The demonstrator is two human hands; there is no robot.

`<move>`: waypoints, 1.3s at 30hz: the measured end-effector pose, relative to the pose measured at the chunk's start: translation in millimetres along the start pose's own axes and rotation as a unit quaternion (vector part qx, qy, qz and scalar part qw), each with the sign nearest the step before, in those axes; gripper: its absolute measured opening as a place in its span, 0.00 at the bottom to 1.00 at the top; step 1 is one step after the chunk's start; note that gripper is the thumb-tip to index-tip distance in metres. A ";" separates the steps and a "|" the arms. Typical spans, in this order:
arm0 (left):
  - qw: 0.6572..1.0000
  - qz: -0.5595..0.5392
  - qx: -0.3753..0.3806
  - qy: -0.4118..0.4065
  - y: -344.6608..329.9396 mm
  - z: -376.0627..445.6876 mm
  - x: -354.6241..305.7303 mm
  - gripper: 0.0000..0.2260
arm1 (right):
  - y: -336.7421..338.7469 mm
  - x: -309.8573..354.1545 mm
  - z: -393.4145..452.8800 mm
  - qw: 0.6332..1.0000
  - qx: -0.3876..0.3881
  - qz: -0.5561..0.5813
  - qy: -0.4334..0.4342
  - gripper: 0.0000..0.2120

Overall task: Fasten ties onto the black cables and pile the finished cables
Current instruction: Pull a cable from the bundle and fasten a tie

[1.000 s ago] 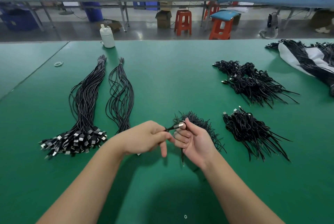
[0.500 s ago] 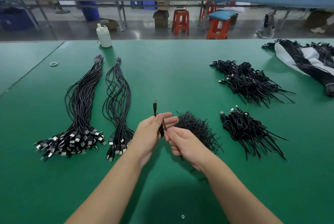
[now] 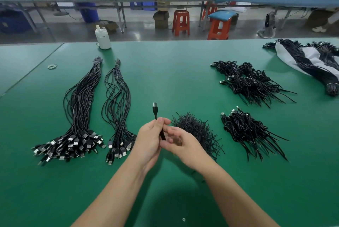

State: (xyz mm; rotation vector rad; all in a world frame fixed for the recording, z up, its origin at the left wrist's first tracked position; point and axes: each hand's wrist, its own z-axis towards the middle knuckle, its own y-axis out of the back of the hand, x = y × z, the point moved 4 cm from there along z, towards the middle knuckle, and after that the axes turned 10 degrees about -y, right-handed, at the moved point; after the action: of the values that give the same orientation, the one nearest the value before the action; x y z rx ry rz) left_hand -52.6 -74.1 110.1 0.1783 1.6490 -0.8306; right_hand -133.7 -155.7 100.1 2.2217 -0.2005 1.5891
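— If we begin from the left side of the green table (image 3: 165,72), what do we see?
— A small ring (image 3: 52,66) lies near the left seam. After it come two long bundles of black cables: the thick bundle (image 3: 77,115) and, just beside it, the thin bundle (image 3: 117,111). Both are tied at the far end, and their plugs fan out at the near end. A white bottle (image 3: 102,37) stands at the far edge behind them.
— And the hands?
— The left hand (image 3: 149,142) holds one cable (image 3: 155,109) with curled fingers and thumb; the plug stands upright above the fist. The right hand (image 3: 180,143) is just beside it, with the fingers bent toward the lower part of the same cable. It is blurred, so I cannot tell if it really grips.
— What is to the right?
— Behind the right hand lies a heap of black ties (image 3: 197,130). Further right is the near pile of finished cables (image 3: 247,131), and beyond it the far pile (image 3: 251,82). At the far right corner, more cables lie on a grey sheet (image 3: 310,56).
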 end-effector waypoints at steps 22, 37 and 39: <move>0.679 0.720 0.091 -0.112 -9.1 -15.0 -11.9 0.21 | 2.9 -8.8 -16.3 0.932 -0.118 -0.333 0.082 0.07; 0.808 0.553 0.164 -0.120 -3.4 8.8 -1.1 0.07 | 2.7 -26.4 -5.2 0.991 0.010 -0.118 0.056 0.19; 0.832 0.521 0.162 -0.100 -5.3 10.7 0.2 0.07 | 5.2 -27.4 -6.1 0.995 0.027 -0.072 0.064 0.19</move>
State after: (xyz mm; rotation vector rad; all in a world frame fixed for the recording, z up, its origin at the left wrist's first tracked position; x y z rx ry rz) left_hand -47.0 -84.5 111.8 1.0856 0.9500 -0.2369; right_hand -150.2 -161.1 77.4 2.1130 0.0394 1.6676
